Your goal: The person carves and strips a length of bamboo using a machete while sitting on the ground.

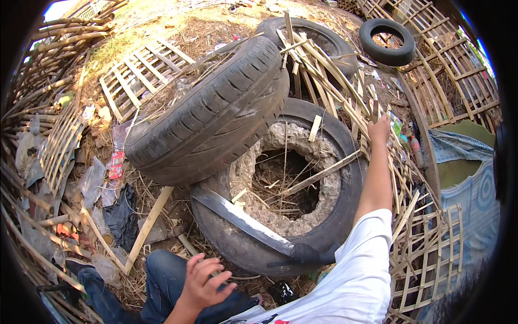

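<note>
My right hand (380,129) reaches out to the far right and is closed around a short bamboo strip (375,110) at the edge of a heap of split bamboo (324,70). My left hand (202,282) hovers with fingers spread above my knee in blue jeans (162,275), holding nothing. Between the hands a large knife (243,220) with a dark handle rests on the near wall of a flat-lying tyre (345,216). That tyre surrounds a rough concrete ring (245,167) with a dark hole.
A second tyre (216,113) leans tilted on the flat one. Two more tyres (387,42) lie at the back. Woven bamboo lattice panels (137,75) lie left, and more stand at the right (431,254). Plastic litter and sticks cover the ground at left.
</note>
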### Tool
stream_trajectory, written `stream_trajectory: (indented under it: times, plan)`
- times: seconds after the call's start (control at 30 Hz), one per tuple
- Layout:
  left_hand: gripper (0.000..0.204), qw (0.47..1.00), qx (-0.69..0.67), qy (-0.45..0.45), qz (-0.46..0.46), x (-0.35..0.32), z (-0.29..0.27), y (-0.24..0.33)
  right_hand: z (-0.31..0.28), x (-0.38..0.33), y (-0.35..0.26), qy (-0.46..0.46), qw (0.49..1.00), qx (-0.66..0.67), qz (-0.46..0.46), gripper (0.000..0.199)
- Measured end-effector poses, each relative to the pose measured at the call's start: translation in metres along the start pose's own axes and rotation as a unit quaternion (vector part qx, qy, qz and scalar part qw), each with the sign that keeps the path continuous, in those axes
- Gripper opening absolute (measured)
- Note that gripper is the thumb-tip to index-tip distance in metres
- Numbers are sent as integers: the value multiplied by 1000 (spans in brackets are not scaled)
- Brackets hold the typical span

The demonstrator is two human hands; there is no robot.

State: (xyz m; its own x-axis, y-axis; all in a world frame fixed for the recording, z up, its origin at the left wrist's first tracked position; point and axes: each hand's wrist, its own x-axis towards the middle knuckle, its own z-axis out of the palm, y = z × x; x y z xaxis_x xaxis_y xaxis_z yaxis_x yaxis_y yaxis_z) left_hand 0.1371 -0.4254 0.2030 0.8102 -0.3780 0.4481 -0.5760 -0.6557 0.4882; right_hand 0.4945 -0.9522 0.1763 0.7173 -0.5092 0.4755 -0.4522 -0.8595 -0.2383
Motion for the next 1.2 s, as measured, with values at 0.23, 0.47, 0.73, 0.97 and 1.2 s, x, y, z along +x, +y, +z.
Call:
stream_trajectory:
  times: [0.23, 0.47, 0.73, 0.97, 1.2]
  plan:
    - [49, 983, -170, -55, 38, 28, 128, 36, 8, 41, -30, 47, 985, -20, -166, 58]
    - [52, 991, -88, -58, 81, 14, 137, 34, 10, 69, -64, -144, 979, -147, 7, 39]
    - [58, 990, -79, -53, 102, 17, 135, 37, -43, 92, -65, -7, 995, -75, -66, 31]
    - [57, 990, -122, -21, 74, 21, 129, 36, -104, 111, -94, 0, 968, 119, -220, 18]
    - [54, 987, -130, -14, 98, 22, 126, 32, -76, 37, -86, -147, 955, 159, -203, 21]
